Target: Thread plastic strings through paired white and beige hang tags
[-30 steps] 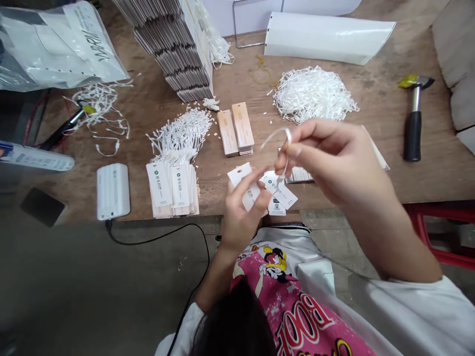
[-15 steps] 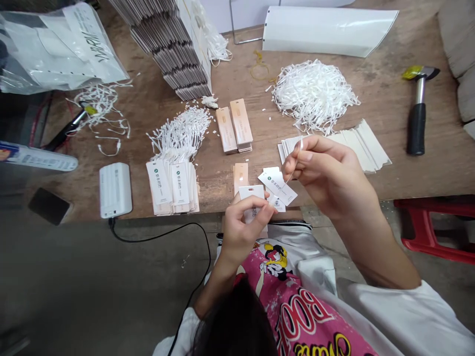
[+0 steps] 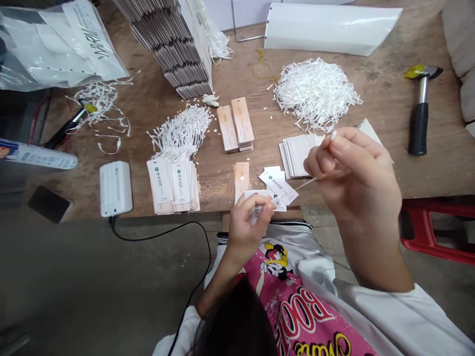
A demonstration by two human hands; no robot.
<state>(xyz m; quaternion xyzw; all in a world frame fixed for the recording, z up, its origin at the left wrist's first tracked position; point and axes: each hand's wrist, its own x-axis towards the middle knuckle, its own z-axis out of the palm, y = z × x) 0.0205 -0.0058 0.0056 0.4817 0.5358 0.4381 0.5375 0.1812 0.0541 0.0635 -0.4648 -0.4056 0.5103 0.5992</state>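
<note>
On the brown wooden surface (image 3: 260,89), the landmark is the pair of short peach card stacks (image 3: 244,123); on the near side of them, at the surface's front edge, the left hand (image 3: 245,227) has its fingers closed together, clamped on a white rectangular card tag with dark print (image 3: 253,213), partly hidden by those fingers; to the right of the peach stacks and nearer the person, the right hand (image 3: 356,183) is raised, thumb and forefinger pinched together on a thin white string (image 3: 306,184) with a small white end, and the string slants down toward the left fingertips; whether it passes through the tag's hole cannot be told. Between the peach stacks and the person lie a narrow peach tag (image 3: 242,175) and overlapping white printed tags (image 3: 279,184), the latter just beside the left hand; right of the peach stacks sit a loose heap of white looped strings (image 3: 317,94), a row of white tags packed on edge (image 3: 299,154) and, well apart, a black-handled hammer (image 3: 419,118); left of them are white tags with bunched white strings (image 3: 181,185) and a white rectangular power bank (image 3: 116,188) on a black cable.
</note>
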